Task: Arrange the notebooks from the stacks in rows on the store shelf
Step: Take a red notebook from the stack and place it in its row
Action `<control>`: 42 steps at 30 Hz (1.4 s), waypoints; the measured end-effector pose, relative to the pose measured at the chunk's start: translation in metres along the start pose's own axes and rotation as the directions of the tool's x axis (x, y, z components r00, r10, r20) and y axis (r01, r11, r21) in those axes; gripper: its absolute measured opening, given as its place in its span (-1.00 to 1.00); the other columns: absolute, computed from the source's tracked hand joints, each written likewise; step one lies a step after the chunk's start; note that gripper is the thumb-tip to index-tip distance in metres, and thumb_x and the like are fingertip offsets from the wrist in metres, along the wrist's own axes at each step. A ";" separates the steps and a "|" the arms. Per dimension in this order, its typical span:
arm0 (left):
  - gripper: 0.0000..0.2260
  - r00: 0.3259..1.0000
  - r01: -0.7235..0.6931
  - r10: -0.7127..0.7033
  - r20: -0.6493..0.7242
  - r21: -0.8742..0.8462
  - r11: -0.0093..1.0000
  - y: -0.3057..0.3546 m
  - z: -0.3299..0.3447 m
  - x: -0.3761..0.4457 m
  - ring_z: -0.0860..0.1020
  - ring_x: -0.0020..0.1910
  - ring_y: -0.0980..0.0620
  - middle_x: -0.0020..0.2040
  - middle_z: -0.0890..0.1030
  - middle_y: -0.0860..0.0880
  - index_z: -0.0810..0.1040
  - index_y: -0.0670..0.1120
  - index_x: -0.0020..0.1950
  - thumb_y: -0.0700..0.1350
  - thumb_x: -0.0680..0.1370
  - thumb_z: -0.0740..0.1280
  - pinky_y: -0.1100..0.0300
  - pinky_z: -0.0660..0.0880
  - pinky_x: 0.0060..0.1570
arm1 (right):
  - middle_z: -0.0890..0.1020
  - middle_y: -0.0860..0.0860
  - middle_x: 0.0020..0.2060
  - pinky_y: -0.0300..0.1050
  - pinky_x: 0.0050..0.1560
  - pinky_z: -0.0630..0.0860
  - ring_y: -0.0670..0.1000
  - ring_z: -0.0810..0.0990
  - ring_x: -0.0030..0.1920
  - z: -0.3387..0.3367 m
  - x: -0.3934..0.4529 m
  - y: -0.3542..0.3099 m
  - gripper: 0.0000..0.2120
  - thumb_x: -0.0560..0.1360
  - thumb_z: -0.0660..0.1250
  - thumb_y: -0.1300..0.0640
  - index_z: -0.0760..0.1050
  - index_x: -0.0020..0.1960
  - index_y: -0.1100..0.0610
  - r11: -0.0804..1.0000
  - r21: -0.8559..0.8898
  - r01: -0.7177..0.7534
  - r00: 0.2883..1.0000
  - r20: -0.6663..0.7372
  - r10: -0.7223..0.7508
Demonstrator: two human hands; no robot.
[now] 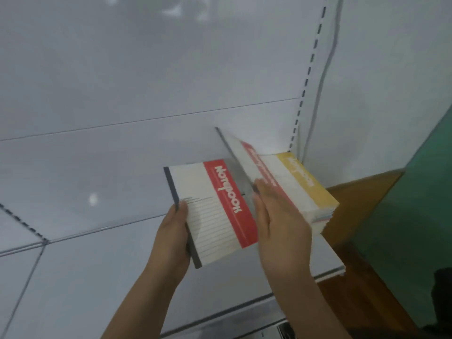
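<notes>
My left hand (171, 236) grips a white notebook with a red band (210, 216) by its dark spine edge, holding it flat just above the white shelf (97, 187). Right of it, my right hand (281, 226) holds a second red-banded notebook (247, 155), blurred and tilted up on edge. This one leans over a stack of notebooks (315, 204) in the shelf's back right corner, whose top cover has a yellow band. The lower notebooks of the stack show only as edges.
The white back panel rises behind the shelf, with a slotted upright (308, 77) at its right end. The shelf's front lip (220, 314) runs across below my wrists. A brown wooden surface (354, 199) and a green wall (415, 204) lie to the right.
</notes>
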State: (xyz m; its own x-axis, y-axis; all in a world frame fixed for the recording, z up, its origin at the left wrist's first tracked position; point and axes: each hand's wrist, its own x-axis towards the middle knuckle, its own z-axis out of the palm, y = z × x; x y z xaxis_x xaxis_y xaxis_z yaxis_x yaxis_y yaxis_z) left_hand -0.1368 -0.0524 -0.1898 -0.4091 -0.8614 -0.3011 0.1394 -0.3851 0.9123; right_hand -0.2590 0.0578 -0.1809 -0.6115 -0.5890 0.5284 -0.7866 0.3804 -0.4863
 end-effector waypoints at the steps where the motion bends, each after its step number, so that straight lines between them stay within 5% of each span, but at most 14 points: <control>1: -0.65 1.000 0.005 -0.004 0.008 -0.055 0.998 0.005 0.000 -0.003 0.70 0.00 -0.04 0.03 0.73 -0.06 0.60 -0.04 0.17 0.13 0.67 0.12 -0.01 0.58 0.02 | 0.68 0.06 0.14 -0.03 0.15 0.56 0.05 0.67 0.12 0.009 -0.008 -0.013 -0.63 0.60 0.24 -0.01 0.59 0.28 0.16 0.994 -0.002 0.109 0.994 -0.032 -0.109; 4: -0.61 1.000 0.015 -0.014 0.010 -0.116 0.993 0.019 -0.015 -0.012 0.68 0.08 -0.11 0.08 0.71 -0.12 0.57 -0.10 0.22 0.14 0.65 0.14 -0.07 0.56 0.15 | 0.69 -0.03 0.12 -0.12 0.30 0.42 -0.04 0.64 0.17 0.039 -0.037 -0.055 -0.50 0.68 0.01 -0.11 0.66 0.18 0.10 0.945 0.141 0.297 0.946 0.093 -0.311; 7: -0.79 0.993 -0.050 0.046 -0.109 -0.036 0.998 0.022 -0.057 -0.023 0.69 0.05 -0.11 0.09 0.71 -0.09 0.54 -0.09 0.26 -0.14 0.67 0.20 -0.03 0.62 0.04 | 0.68 -0.10 0.13 -0.09 0.30 0.49 -0.08 0.61 0.19 0.056 -0.055 -0.082 -0.44 0.69 -0.10 -0.13 0.65 0.18 0.04 0.917 0.299 0.263 0.910 0.239 -0.339; 11: -0.80 0.960 -0.106 0.120 -0.251 0.070 0.992 0.022 -0.132 -0.057 0.70 0.01 -0.04 0.08 0.71 -0.02 0.55 0.00 0.25 -0.14 0.66 0.23 0.08 0.62 -0.11 | 0.53 -0.09 0.32 0.03 0.34 0.47 -0.05 0.48 0.30 0.072 -0.056 -0.113 -0.47 0.65 -0.09 -0.25 0.43 0.39 -0.02 0.900 0.415 0.133 0.883 0.363 -0.298; 15: -0.80 0.948 -0.120 0.147 -0.283 0.110 0.987 0.025 -0.204 -0.098 0.69 0.04 -0.07 0.08 0.71 -0.04 0.54 0.02 0.24 -0.11 0.64 0.26 0.02 0.64 -0.05 | 0.37 -0.15 0.42 -0.04 0.36 0.40 -0.05 0.41 0.39 0.096 -0.053 -0.170 -0.32 0.54 0.09 -0.34 0.11 0.57 -0.07 0.807 0.554 -0.204 0.762 0.608 -0.225; 17: -0.80 0.942 -0.124 0.163 -0.294 0.147 0.981 0.028 -0.242 -0.120 0.69 0.05 -0.08 0.10 0.70 -0.05 0.53 0.00 0.25 -0.09 0.63 0.27 -0.04 0.62 0.04 | 0.50 -0.19 0.29 -0.05 0.20 0.53 -0.07 0.60 0.19 0.108 -0.060 -0.211 -0.36 0.51 0.22 -0.30 0.24 0.51 -0.08 0.666 0.615 -0.423 0.684 0.698 -0.210; 19: -0.79 0.936 -0.129 0.184 -0.301 0.194 0.972 0.031 -0.279 -0.141 0.68 0.08 -0.08 0.11 0.70 -0.04 0.52 0.00 0.27 -0.09 0.64 0.28 -0.10 0.59 0.11 | 0.70 -0.06 0.05 -0.03 -0.01 0.64 -0.01 0.72 -0.07 0.118 -0.074 -0.250 -0.61 0.55 0.30 -0.17 0.50 0.28 -0.01 0.546 0.622 -0.562 0.625 0.751 -0.211; 21: -0.80 0.917 -0.140 0.209 -0.340 0.214 0.967 0.034 -0.322 -0.163 0.68 0.08 -0.06 0.10 0.70 0.01 0.51 0.05 0.27 -0.08 0.64 0.28 -0.11 0.59 0.12 | 0.74 0.01 -0.16 -0.02 -0.16 0.66 0.07 0.73 -0.19 0.126 -0.099 -0.296 -0.80 0.60 0.30 -0.04 0.60 0.07 0.06 0.523 0.625 -0.580 0.595 0.763 -0.253; 24: -0.80 0.867 -0.145 0.230 -0.442 0.218 0.965 0.033 -0.388 -0.197 0.68 0.05 -0.01 0.08 0.70 0.07 0.51 0.08 0.25 -0.05 0.63 0.31 -0.08 0.61 0.10 | 0.73 0.08 -0.18 0.16 -0.09 0.65 0.19 0.71 -0.19 0.143 -0.152 -0.363 -0.82 0.63 0.27 0.02 0.61 0.00 0.06 0.505 0.639 -0.580 0.580 0.759 -0.295; 26: -0.79 0.833 -0.141 0.257 -0.489 0.262 0.955 0.030 -0.432 -0.220 0.68 0.04 0.04 0.08 0.69 0.09 0.51 0.09 0.25 -0.05 0.62 0.33 -0.04 0.62 0.08 | 0.72 0.12 -0.17 0.19 -0.10 0.63 0.18 0.70 -0.21 0.156 -0.185 -0.403 -0.80 0.65 0.23 0.04 0.60 0.01 0.07 0.468 0.633 -0.617 0.561 0.771 -0.301; 31: -0.80 0.793 -0.090 0.238 -0.561 0.279 0.956 0.027 -0.519 -0.264 0.70 -0.05 -0.06 0.06 0.67 -0.05 0.46 0.07 0.24 -0.11 0.63 0.29 -0.03 0.66 -0.08 | 0.70 0.05 -0.24 -0.11 -0.35 0.57 0.03 0.68 -0.33 0.184 -0.231 -0.478 -0.78 0.67 0.18 0.03 0.56 0.07 0.11 0.386 0.586 -0.713 0.531 0.810 -0.249; 36: -0.81 0.792 -0.051 0.211 -0.572 0.283 0.958 0.024 -0.583 -0.273 0.68 -0.19 -0.10 -0.01 0.68 -0.06 0.43 0.09 0.26 -0.09 0.66 0.23 0.06 0.64 -0.19 | 0.70 -0.02 -0.27 -0.08 -0.26 0.57 0.01 0.70 -0.31 0.218 -0.259 -0.536 -0.79 0.64 0.22 -0.05 0.52 0.07 0.06 0.399 0.568 -0.720 0.497 0.823 -0.275; 42: -0.83 0.742 -0.034 0.146 -0.654 0.181 0.983 0.036 -0.661 -0.248 0.63 -0.24 -0.01 -0.04 0.65 -0.10 0.45 0.01 0.25 -0.09 0.69 0.14 0.13 0.60 -0.16 | 0.71 0.01 -0.14 -0.06 -0.21 0.60 0.04 0.73 -0.19 0.278 -0.279 -0.601 -0.86 0.62 0.25 -0.05 0.48 0.14 -0.04 0.456 0.531 -0.715 0.373 0.840 -0.394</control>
State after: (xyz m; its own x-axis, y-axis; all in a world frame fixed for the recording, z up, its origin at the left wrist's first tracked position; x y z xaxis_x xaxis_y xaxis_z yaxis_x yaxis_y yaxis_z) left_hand 0.5655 -0.0714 -0.2662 0.3063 -0.9124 -0.2717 -0.0122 -0.2891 0.9572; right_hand 0.4082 -0.2043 -0.2298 0.1536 -0.9684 -0.1963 0.1238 0.2159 -0.9685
